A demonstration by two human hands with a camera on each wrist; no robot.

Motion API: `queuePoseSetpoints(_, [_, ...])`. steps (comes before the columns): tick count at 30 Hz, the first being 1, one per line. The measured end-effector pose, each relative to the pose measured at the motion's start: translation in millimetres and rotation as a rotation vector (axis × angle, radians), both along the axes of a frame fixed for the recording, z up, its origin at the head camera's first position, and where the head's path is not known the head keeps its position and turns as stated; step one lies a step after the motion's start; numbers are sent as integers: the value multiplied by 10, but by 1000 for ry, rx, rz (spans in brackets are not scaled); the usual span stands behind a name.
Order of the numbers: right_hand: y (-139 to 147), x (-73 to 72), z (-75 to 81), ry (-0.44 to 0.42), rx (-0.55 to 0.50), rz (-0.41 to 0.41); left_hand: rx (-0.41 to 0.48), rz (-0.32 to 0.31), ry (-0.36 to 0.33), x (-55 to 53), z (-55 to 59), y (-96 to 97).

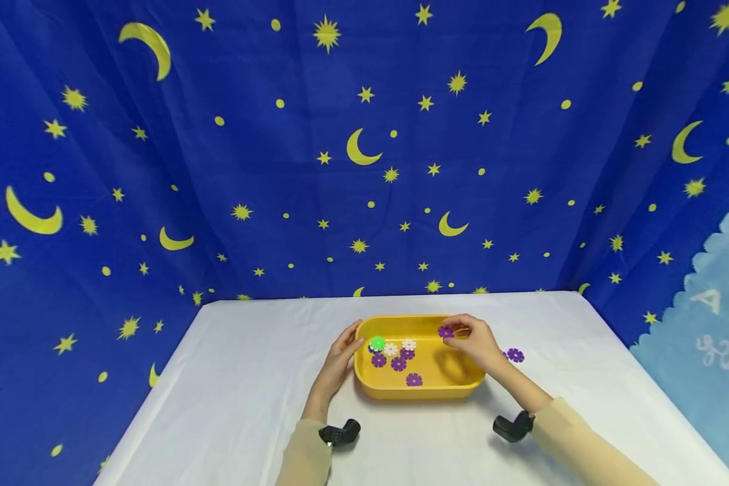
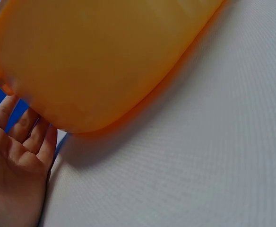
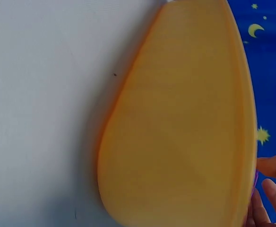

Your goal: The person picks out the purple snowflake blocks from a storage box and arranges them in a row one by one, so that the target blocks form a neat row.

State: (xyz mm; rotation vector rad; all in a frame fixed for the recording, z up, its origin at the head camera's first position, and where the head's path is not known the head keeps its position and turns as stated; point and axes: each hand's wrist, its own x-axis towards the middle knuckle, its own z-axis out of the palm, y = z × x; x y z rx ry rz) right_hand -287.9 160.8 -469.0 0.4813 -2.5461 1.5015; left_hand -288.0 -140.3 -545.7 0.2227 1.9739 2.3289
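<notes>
A yellow plastic tub (image 1: 413, 393) stands on the table. Its left end is held by my left hand (image 1: 337, 359), thumb over the rim and fingers along the outer wall. Between thumb and fingers my right hand (image 1: 478, 343) pinches a purple notched plastic disc (image 1: 445, 331) above the tub's right part. Several more discs lie inside, mostly to the left: a green disc (image 1: 378, 343), white discs (image 1: 408, 345) and purple discs (image 1: 414, 379). In both wrist views the tub wall (image 2: 90, 61) hides the contents; only a purple sliver shows by the right fingers (image 3: 274, 166).
Just right of the tub, purple discs (image 1: 515, 355) lie on the white-covered table (image 1: 231, 391), partly behind my right forearm. A blue curtain (image 1: 267, 162) with moons and stars hangs behind and along the sides. Black cameras (image 1: 340, 433) are strapped to both wrists.
</notes>
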Motion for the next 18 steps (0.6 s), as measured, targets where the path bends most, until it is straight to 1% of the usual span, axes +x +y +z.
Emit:
queuePoseSetpoints(4, [81, 9, 69, 3, -16, -32, 1, 7, -8, 7, 8, -7])
queuePoseSetpoints(10, [243, -16, 113, 14, -17, -80, -6, 10, -7, -1, 8, -12])
queuePoseSetpoints(14, [353, -37, 131, 26, 4, -113, -3, 8, -6, -13, 2, -10])
queuePoseSetpoints(18, [464, -42, 118, 21, 5, -134, -18, 5, -5, -14, -7, -3])
